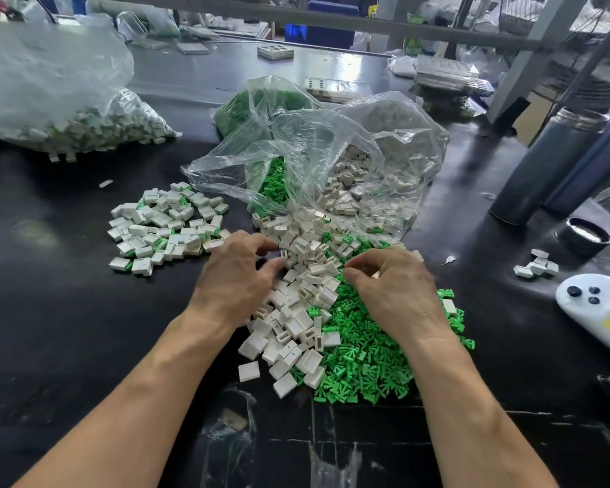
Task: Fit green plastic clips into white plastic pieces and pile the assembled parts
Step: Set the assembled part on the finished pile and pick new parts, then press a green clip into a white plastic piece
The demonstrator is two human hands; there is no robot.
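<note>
Workshop bench with a dark, glossy black tabletop (50, 311), shelving and clutter behind. At centre, a loose heap of small white rectangular plastic pieces (296, 311) spills from an open clear plastic bag (331, 153); to its right, and partly under it, lies a spread of bright green plastic clips (363, 361), far too many of either to count. I read my left hand (236, 276) as pinching one white piece between thumb and fingertips at the heap's left edge; my right hand (398, 287) has thumb and fingers curled together over the clips, but whether it has a clip I cannot tell. To the left, well apart from the heaps, sits the pile of assembled white-and-green parts (166, 227), several dozen at a guess. I count three bags: the open one, a bag of green clips (247, 107) behind it, and a large bag of mixed white and green parts (85, 125) at far left. At right: two dark cylindrical flasks (550, 163), one black round lid (583, 236), one small cluster of about five white pieces (537, 266), one white handheld controller (599, 304). Risks, in my judgement: the heaps overlap, so I could pick up a second part or scatter parts; a clip seated askew may jam; unfinished pieces could stray into the assembled pile
</note>
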